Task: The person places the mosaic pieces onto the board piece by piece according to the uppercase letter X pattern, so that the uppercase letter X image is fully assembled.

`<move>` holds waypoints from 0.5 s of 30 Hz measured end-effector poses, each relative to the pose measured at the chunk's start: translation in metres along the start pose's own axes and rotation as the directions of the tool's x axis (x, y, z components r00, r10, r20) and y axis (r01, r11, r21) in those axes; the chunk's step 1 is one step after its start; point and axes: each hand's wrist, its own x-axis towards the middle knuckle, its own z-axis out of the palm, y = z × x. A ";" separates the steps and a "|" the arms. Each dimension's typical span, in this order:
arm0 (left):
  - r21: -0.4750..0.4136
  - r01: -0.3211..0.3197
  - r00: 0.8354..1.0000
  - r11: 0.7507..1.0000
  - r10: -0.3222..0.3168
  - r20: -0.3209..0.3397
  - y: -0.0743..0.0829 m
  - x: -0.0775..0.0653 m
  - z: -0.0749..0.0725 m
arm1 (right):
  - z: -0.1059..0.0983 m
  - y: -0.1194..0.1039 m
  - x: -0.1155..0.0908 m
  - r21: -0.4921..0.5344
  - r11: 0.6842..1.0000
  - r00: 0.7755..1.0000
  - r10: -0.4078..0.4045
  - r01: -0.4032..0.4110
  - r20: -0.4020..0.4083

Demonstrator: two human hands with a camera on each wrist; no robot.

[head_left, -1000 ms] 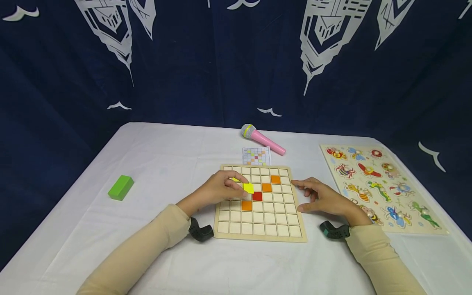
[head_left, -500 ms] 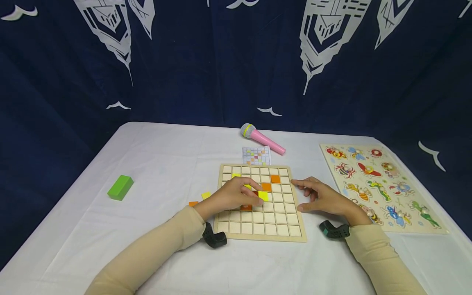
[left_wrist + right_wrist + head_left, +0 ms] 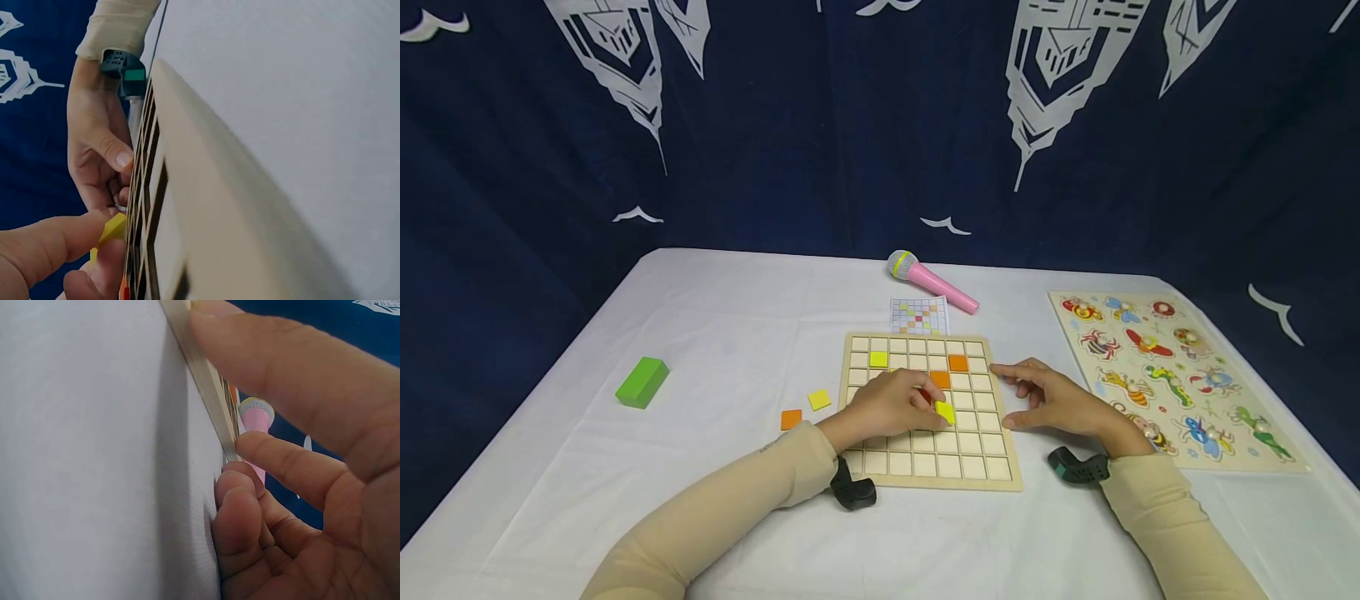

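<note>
My left hand [image 3: 887, 406] pinches a yellow square tile [image 3: 945, 412] between thumb and fingers, over the middle of a wooden grid board [image 3: 925, 482]. In the left wrist view that tile [image 3: 114, 229] is tilted, close to the board's face. My right hand [image 3: 1052, 404] rests at the board's right edge, thumb and index finger touching it, the other fingers loosely bent. Set in the grid are a yellow tile [image 3: 878, 359], an orange tile [image 3: 958, 363] and another orange tile [image 3: 940, 380]. A red tile [image 3: 925, 395] is mostly hidden behind my left fingers.
Left of the board lie a loose yellow tile [image 3: 819, 400] and an orange tile [image 3: 792, 419]. A green block [image 3: 642, 382] stands farther left. Behind the board are a printed pattern card [image 3: 919, 316] and a pink microphone [image 3: 943, 288]. An insect puzzle board [image 3: 1180, 379] lies at the right.
My left hand has carried the yellow tile right and slightly nearer across the board. The loose tiles left of the board have come into view. My right hand has stayed at the edge.
</note>
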 end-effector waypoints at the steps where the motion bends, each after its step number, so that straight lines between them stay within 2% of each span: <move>1: 0.014 -0.002 1.000 1.000 0.002 -0.002 0.000 0.000 0.001 | 0.000 0.000 0.000 0.000 1.000 1.000 -0.001 0.001 0.000; 15: 0.145 0.010 1.000 0.989 -0.009 -0.002 0.003 0.000 0.004 | 0.000 0.000 0.000 0.002 1.000 1.000 0.004 -0.004 0.000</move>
